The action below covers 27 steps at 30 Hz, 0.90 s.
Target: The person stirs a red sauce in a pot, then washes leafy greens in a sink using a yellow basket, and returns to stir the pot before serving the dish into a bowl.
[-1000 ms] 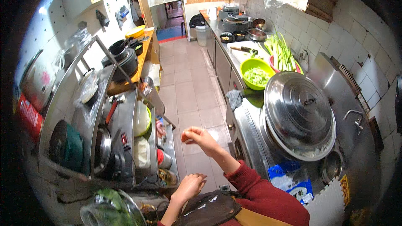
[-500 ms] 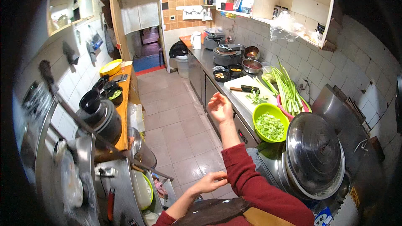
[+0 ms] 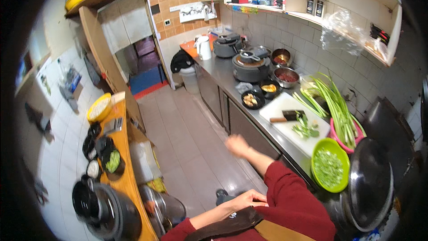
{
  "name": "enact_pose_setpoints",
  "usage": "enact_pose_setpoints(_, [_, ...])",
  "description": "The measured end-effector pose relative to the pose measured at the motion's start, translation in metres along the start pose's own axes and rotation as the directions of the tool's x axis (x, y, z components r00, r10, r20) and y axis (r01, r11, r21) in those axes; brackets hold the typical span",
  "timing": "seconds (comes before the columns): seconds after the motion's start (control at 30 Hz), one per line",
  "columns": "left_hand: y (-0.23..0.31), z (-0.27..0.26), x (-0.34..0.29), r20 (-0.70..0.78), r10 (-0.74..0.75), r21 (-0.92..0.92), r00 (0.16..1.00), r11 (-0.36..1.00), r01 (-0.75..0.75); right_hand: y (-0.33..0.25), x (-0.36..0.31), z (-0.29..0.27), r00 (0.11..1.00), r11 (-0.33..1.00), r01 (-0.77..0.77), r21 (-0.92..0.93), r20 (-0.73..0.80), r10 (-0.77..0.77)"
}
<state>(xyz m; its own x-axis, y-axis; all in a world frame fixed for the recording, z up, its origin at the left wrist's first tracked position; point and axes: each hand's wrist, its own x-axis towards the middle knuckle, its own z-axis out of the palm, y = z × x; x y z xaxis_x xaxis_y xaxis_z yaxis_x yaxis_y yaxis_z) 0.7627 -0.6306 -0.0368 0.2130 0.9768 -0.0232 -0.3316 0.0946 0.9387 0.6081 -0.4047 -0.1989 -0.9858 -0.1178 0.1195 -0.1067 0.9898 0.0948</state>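
My right hand [image 3: 237, 146], blurred by motion, hangs over the floor beside the counter front; whether its fingers are closed is unclear, and no object shows in it. Across my body, my left hand [image 3: 249, 199] has its fingers bunched at the dark red sleeve [image 3: 285, 187] of my right arm, near the elbow. On the counter to the right lies a white cutting board [image 3: 290, 105], bearing a wood-handled cleaver [image 3: 292, 116] and cut greens [image 3: 306, 128]. Nearer stands a lime-green bowl [image 3: 317, 148] of chopped greens [image 3: 329, 166].
Long green stalks [image 3: 336, 107] rise from a pink basin [image 3: 354, 142]. A large dark lid [image 3: 371, 183] is at the right. Cookers [image 3: 252, 69] and small bowls [image 3: 269, 88] line the counter. Opposite, a wooden shelf [image 3: 127, 160] holds a large dark pot [image 3: 109, 214].
The view has turned right and moved forward. My right hand has dropped from its raised, open-fingered pose beside the board. My left hand has come in against the right sleeve.
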Motion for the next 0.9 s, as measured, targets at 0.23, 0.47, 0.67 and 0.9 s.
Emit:
enact_pose_setpoints(0.23, [0.082, -0.227, -0.033, -0.090, 0.086, 0.677, 0.992, 0.736, -0.003, -0.097, 0.135, 0.041, 0.712, 0.831, 0.061, 0.553, 0.560, -0.425])
enact_pose_setpoints(0.47, [0.070, -0.468, -0.233, -0.971, 0.019, 0.152, 0.237, 0.817, 0.556, 0.085, 0.323, 0.040, 0.983, 0.597, -0.152, 0.787, 0.181, 0.013])
enact_pose_setpoints(0.67, [0.086, -0.670, -0.284, -0.966, -0.235, -0.113, 0.110, 0.762, 0.638, 0.309, 0.391, 0.062, 0.300, 0.260, -0.711, 0.654, -0.053, 0.952])
enact_pose_setpoints(0.9, [0.224, -0.874, -0.124, -0.794, -0.046, 0.440, 0.606, 0.645, 0.625, 0.373, 0.396, 0.048, 0.225, 0.224, -0.912, 0.344, -0.040, 0.974])
